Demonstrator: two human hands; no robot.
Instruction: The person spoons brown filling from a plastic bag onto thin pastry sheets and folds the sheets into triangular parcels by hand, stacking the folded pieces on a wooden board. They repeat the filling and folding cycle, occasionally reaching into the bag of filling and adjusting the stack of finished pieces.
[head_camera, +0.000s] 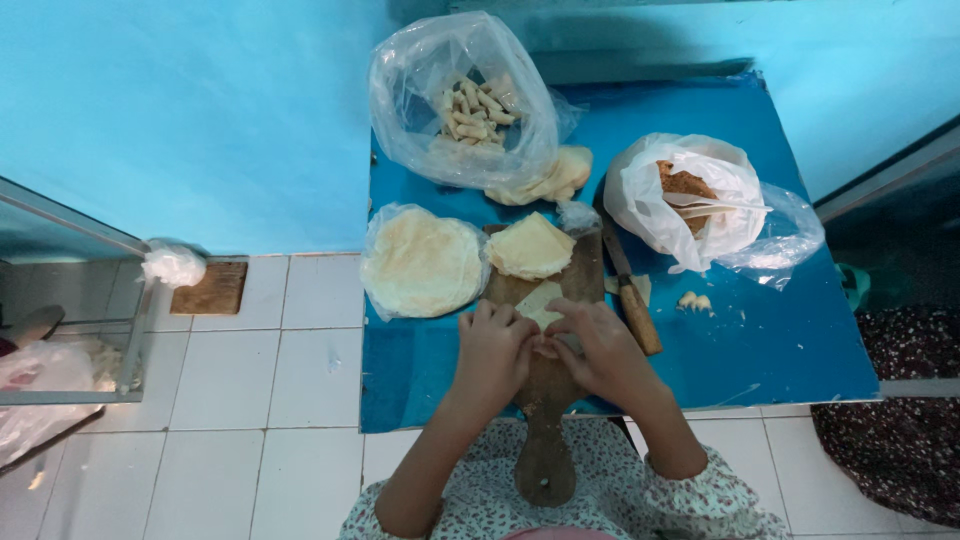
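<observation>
Overhead view of a blue table set against a blue wall, white floor tiles to the left. Near the front edge, a wooden paddle-shaped cutting board, handle overhanging toward the person. On the board, a pale yellow wrapper sheet, thin, flat and angular at its visible far corner, partly covered by both hands. Left hand and right hand side by side, fingers curled inward and meeting over the near part of the sheet, pinching or folding it; exact grip under the fingers cannot be told. At the board's far end, a folded stack of the same pale wrappers. Just left of the board, a round stack of wrappers in clear plastic, near the table's left edge. Along the board's right side, a knife with a wooden handle, blade pointing to the back. Toward the back left corner, a clear plastic bag of small rolled pieces, with more wrappers just beside it. Right of centre, a white plastic bag of brown crumbly filling with a spoon inside. Small finished pieces lying right of the knife.
</observation>
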